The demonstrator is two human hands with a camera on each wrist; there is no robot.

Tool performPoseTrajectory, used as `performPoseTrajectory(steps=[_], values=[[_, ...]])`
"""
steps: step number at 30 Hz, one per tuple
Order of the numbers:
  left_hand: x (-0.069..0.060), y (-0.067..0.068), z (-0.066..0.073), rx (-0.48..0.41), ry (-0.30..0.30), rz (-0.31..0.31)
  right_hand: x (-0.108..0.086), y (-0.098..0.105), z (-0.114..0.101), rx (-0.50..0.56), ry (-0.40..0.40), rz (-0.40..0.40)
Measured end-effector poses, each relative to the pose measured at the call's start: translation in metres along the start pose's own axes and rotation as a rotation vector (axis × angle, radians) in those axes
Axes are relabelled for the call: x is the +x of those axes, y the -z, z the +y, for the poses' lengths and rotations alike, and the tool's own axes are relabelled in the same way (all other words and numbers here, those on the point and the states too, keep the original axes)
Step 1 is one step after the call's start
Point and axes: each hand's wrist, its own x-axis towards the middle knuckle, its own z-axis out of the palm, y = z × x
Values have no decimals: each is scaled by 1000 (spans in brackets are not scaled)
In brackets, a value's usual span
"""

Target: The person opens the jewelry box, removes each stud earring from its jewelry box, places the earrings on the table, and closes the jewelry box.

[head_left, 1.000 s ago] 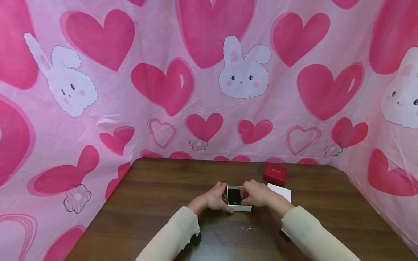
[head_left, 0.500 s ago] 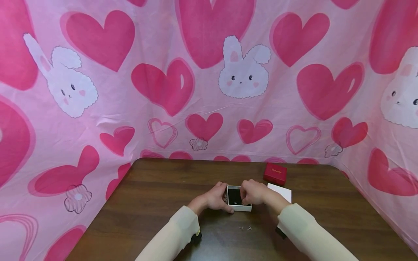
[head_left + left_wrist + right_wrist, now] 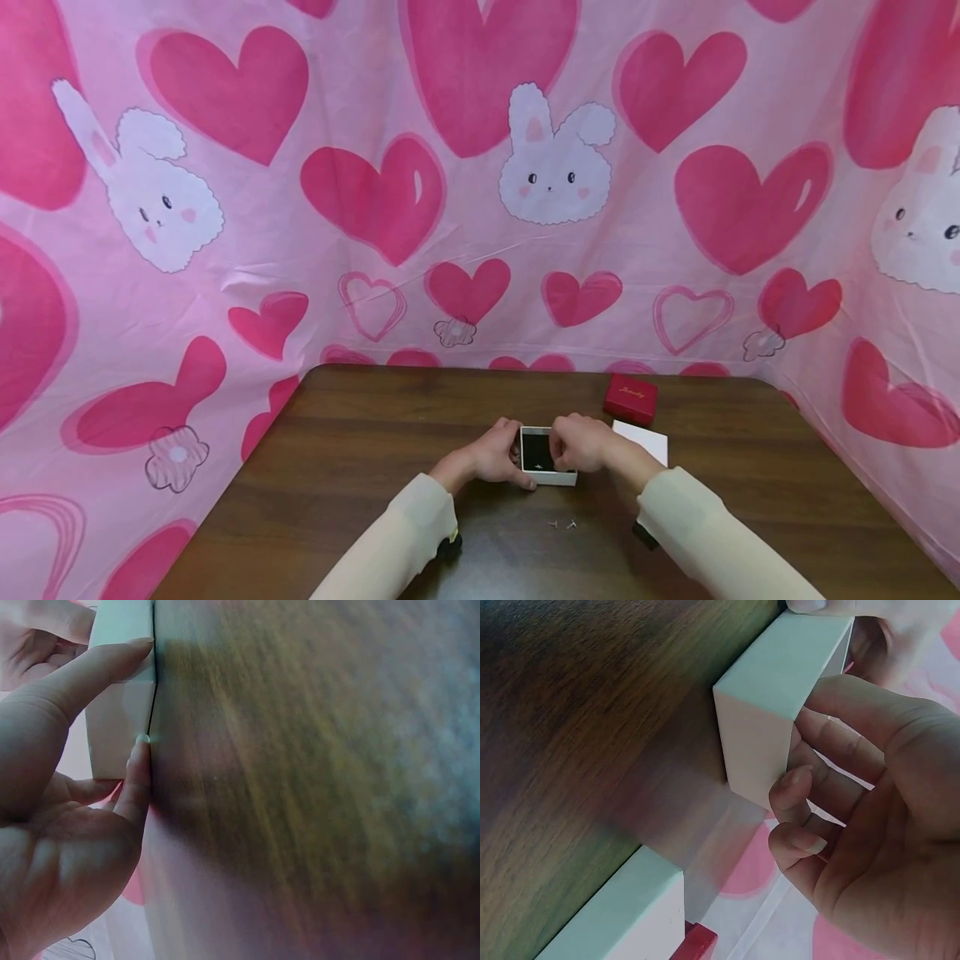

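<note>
A small white box (image 3: 555, 478) with a black inside stands on the table, a tiny shiny piece (image 3: 538, 467) on its black lining. My left hand (image 3: 495, 452) grips the box's left side, thumb at the near corner; the left wrist view shows this hand (image 3: 67, 787) around the white wall (image 3: 120, 727). Over the box's right part is my right hand (image 3: 582, 442), thumb and index fingertips hidden inside it. In the right wrist view, this hand (image 3: 877, 772) has its other fingers curled beside the box wall (image 3: 757, 742); what its fingertips touch is hidden.
Two tiny metallic pieces (image 3: 572, 524) lie on the wooden table (image 3: 360, 433) in front of the box. A white lid-like piece (image 3: 643, 440) lies to the right, partly behind my right forearm, with a red box (image 3: 631, 398) behind it. Pink patterned cloth (image 3: 465, 225) surrounds the table.
The view has shifted very slightly. My right forearm has moved a little to the left since the earliest frame, its fingers still in the box. My left hand has stayed on the box.
</note>
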Motion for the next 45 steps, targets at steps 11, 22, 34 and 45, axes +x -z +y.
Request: performPoseTrajectory(steps=[11, 22, 34, 45], values=[[-1, -1, 0, -19, 16, -9, -1, -2, 6, 12, 50, 28], [-1, -1, 1, -15, 6, -1, -2, 0, 7, 21, 69, 48], [0, -1, -2, -2, 5, -5, -1, -1, 9, 84, 47, 26], [0, -2, -2, -10, 8, 6, -3, 1, 10, 83, 85, 37]])
